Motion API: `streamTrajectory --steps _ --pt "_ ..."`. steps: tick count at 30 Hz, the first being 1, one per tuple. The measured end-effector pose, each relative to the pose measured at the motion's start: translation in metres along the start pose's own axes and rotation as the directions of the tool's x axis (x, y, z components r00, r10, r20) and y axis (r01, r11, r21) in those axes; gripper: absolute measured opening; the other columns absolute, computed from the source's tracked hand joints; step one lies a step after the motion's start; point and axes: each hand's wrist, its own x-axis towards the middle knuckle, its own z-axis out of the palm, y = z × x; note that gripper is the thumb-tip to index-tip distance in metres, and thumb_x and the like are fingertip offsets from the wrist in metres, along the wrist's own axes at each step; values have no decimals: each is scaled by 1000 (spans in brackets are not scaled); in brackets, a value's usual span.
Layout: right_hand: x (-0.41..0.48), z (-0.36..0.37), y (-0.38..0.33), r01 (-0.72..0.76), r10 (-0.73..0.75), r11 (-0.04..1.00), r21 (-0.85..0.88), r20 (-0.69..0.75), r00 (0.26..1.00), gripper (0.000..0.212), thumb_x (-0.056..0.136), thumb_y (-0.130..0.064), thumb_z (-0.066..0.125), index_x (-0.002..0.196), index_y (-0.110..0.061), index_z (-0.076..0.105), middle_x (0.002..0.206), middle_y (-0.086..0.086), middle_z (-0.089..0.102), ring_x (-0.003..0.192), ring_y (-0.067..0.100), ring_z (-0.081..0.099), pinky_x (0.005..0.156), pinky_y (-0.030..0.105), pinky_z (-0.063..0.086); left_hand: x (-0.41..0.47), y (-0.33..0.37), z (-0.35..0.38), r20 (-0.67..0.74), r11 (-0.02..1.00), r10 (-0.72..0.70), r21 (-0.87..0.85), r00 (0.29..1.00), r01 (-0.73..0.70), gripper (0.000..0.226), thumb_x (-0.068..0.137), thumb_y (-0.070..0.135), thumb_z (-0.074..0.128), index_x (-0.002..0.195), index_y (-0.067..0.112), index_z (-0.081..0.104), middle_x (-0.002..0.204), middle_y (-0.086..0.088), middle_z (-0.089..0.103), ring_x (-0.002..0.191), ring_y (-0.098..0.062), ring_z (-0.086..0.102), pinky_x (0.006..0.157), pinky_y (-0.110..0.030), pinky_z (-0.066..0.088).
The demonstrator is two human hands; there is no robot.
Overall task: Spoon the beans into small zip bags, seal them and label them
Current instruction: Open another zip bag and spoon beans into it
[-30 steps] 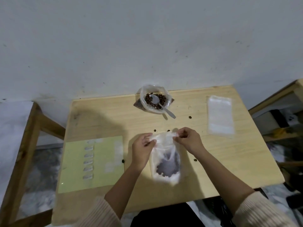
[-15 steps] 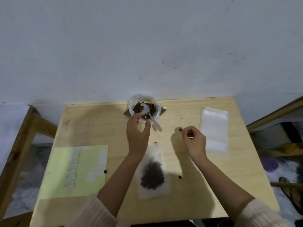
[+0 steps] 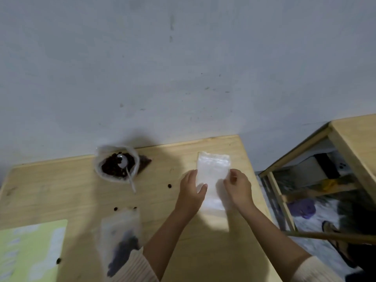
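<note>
- My left hand (image 3: 191, 192) and right hand (image 3: 238, 188) flank the empty bags (image 3: 212, 176) on the table (image 3: 61, 190), fingers curled onto the stack's edges; how firmly they grip, I cannot tell.
- The filled bag (image 3: 121, 239) lies flat, blurred, near my left sleeve (image 3: 134, 267).
- Beans (image 3: 114, 167) sit in the open sack (image 3: 101, 159) by the wall, spoon (image 3: 127, 171) resting in them.
- Stray beans dot the table; the label sheet (image 3: 30, 251) lies at far left.

Pale wood-grain tabletop (image 3: 61, 192). Dark brown beans (image 3: 114, 165) in a clear bag (image 3: 97, 159) near its far edge, with a white spoon (image 3: 123, 162). Translucent white zip bags (image 3: 212, 169) near the right edge. Light green label sheet (image 3: 26, 251) with white labels at the near left corner. Cream ribbed sleeves (image 3: 134, 267).
</note>
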Motion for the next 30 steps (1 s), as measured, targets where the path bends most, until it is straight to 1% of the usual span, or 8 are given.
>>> streamTrajectory --steps 5,8,11,13,18,23,26,30 --pt "7 -3 1 38 -36 998 55 -35 999 23 85 -7 55 107 0 59 104 14 63 100 28 57 84 29 42 2 6 14 22 995 -98 -7 995 98 52 94 23 50 143 15 33 150 -1 33 138 -13 29 112 -26 21" --pt "7 -4 2 45 -35 990 133 -76 997 35 86 -8 59 121 -4 56 120 9 60 110 23 56 96 29 42 2 11 15 -44 998 -64 -18 997 63 50 94 22 50 142 16 37 148 0 36 136 -13 33 111 -25 23" --pt "8 -6 1 66 -33 972 224 -148 988 37 84 -11 64 120 -10 53 111 6 57 101 20 56 89 25 48 3 16 12 -172 996 -35 -83 984 21 45 91 18 55 134 16 44 132 0 49 116 -9 48 102 -25 40" --pt "9 -9 -4 68 -16 949 308 -170 985 33 83 -11 66 114 -13 53 100 5 58 91 18 57 74 10 47 5 22 6 -239 985 -38 -173 970 -4 42 88 13 60 128 17 47 114 1 54 95 -3 52 84 -13 46" --pt "1 -16 -30 134 -73 888 440 -153 986 25 85 -9 64 108 -17 58 78 -4 55 73 7 54 66 6 41 8 36 -25 -194 928 -19 -368 981 -55 36 89 8 60 121 19 48 85 0 61 69 -3 62 66 -17 50" --pt "-19 -8 -69 194 -176 855 482 -82 981 22 85 -4 62 101 -19 65 70 -6 55 68 7 53 72 17 42 -2 36 -80 -179 864 -2 -496 984 -88 36 92 3 54 126 11 47 90 -4 70 67 -11 70 61 -19 52" --pt "-40 8 -103 256 -223 851 458 -127 967 21 83 -6 64 99 -20 65 82 -2 59 72 0 55 66 9 42 -16 40 -125 -214 868 24 -480 977 -127 32 91 -2 49 120 12 51 90 -4 70 54 1 62 53 -8 43" --pt "-75 36 -162 308 -228 800 515 -214 950 10 84 -13 66 91 -14 59 89 4 55 74 12 53 61 9 42 -40 26 -182 -247 841 117 -491 962 -228 30 95 -2 45 119 13 52 100 -9 69 85 -8 69 73 -20 53"
